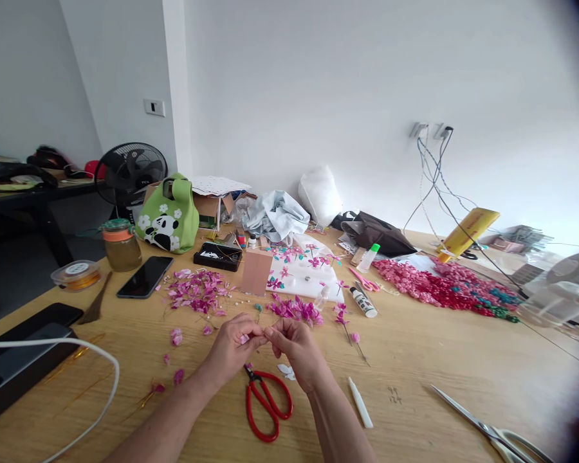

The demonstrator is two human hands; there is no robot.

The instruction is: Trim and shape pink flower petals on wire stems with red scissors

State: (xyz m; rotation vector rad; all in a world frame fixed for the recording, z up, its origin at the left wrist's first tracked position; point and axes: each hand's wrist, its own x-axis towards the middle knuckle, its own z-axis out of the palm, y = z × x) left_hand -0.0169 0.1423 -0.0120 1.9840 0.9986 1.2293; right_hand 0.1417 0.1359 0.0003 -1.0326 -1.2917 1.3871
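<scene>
My left hand (234, 344) is closed in a pinch, with a small pink petal (244, 339) showing between its fingers. Its fingertips meet those of my right hand (294, 347), which is pinched too; whatever lies between those fingers is too small to name. Below both hands, red-handled scissors (269, 405) lie on the wooden table (405, 366), their tips towards my left hand. White petal-shaped pieces (286, 371) rest beside my right wrist. Just beyond the hands are a pile of magenta petals (296, 310) and a small teal piece (258, 308).
More petals (197, 290) are heaped at left, near a phone (145, 276) and a jar (120, 245). A white sheet (294, 283) bears small flowers. At right lie a white tube (360, 402), large scissors (482, 424) and red and pink strands (434, 283). A white cable (110, 386) curves at left.
</scene>
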